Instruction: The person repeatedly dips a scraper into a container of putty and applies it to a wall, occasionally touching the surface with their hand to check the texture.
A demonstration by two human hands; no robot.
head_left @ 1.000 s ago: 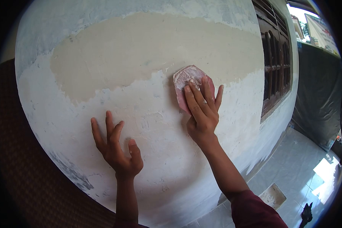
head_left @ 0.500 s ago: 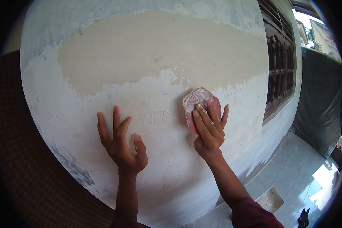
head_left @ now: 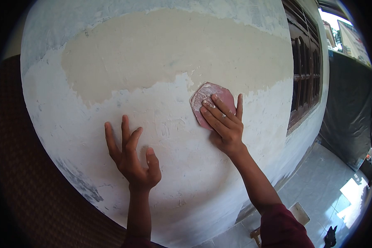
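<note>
A white, patchy plastered wall (head_left: 161, 124) fills most of the view, with a large beige area (head_left: 153, 49) across its upper part. My right hand (head_left: 225, 124) presses a piece of pinkish-red sandpaper (head_left: 226, 96) flat against the wall, just under the lower edge of the beige area. White dust coats the left part of the sheet. To the left, my left hand (head_left: 134, 159) rests with spread, slightly bent fingers at the wall surface, holding nothing. Faint raised marks in the plaster show between the two hands.
A dark wooden window (head_left: 304, 78) is set into the wall at right. Beyond it hangs a dark sheet (head_left: 345, 107). Below lie grey floor tiles (head_left: 310, 182), a pale tray-like thing (head_left: 299, 213) partly behind my sleeve, and a small dark object (head_left: 330, 237).
My right hand has slid the sandpaper up and slightly left along the wall, tilting further left. My left hand has stayed nearly still.
</note>
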